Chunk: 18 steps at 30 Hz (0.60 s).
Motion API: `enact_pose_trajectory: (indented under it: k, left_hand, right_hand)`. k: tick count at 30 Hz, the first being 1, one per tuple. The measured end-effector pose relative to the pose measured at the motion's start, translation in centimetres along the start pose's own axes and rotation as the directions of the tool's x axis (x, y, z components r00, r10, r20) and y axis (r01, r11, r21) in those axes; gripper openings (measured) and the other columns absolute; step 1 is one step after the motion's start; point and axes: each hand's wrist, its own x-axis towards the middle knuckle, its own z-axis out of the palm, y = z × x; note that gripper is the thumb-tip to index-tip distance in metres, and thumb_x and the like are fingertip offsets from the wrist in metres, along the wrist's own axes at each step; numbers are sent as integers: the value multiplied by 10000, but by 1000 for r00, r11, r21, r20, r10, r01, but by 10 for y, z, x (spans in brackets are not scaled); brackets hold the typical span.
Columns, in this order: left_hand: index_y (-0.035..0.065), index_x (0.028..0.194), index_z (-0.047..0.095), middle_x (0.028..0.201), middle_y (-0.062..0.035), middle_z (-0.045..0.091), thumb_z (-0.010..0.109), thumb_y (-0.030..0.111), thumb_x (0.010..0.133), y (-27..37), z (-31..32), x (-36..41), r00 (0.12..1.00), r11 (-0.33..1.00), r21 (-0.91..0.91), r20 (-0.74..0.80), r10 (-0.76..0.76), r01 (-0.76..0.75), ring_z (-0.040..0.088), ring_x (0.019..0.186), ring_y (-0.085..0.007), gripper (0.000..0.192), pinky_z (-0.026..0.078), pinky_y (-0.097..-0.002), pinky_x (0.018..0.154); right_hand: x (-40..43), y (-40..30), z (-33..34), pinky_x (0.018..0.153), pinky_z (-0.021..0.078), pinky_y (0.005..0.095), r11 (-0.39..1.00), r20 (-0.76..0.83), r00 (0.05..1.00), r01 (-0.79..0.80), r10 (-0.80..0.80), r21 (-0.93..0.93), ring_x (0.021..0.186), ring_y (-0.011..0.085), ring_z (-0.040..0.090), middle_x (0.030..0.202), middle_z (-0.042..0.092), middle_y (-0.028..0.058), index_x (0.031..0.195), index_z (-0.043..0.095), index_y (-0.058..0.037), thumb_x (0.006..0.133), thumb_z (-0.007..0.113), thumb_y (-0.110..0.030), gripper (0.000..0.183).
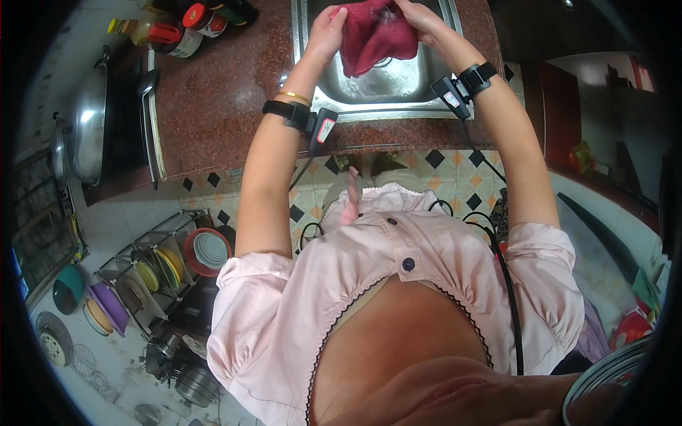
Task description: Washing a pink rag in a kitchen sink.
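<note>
A dark red cloth [375, 42] is spread between my two hands over a stainless steel sink [373, 93]. My left hand [326, 33] grips its left edge, thumb on top. At the cloth's upper right, my right hand [423, 22] holds the other side. A whitish patch, perhaps suds or water, shows near the top of the cloth. Its lower edge hangs above the basin, partly covering the drain [382, 62]. The top of the cloth and some fingertips are cut off by the picture's upper rim.
The sink is set in a reddish-brown stone counter [224, 106]. Bottles and jars [184, 40] stand at the counter's back left. A steel wok [88, 125] sits on the stove at far left. Below it is a rack [154, 261] of dishes. Cables run down from both wrist straps.
</note>
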Motion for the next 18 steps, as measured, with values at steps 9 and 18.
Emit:
enact_pose_trajectory:
  k: [9, 18]
  left_hand:
    - [-35, 1064, 518, 988, -125, 592, 385, 172, 929, 36, 6, 17, 996, 997, -26, -54, -69, 67, 583, 868, -196, 280, 462, -314, 784]
    - [-38, 1060, 519, 983, -129, 593, 391, 162, 926, 47, 11, 29, 993, 996, 22, -87, -84, 86, 585, 859, -203, 272, 470, -326, 774]
  right_hand:
    - [-12, 2, -9, 788, 458, 321, 935, -151, 986, -113, 66, -335, 884, 215, 578, 969, 595, 142, 1031, 553, 21, 838, 429, -565, 629]
    - [-14, 17, -25, 844, 454, 325, 930, -92, 996, -19, -16, -367, 964, 256, 578, 1081, 561, 179, 1157, 492, 17, 813, 444, -594, 703]
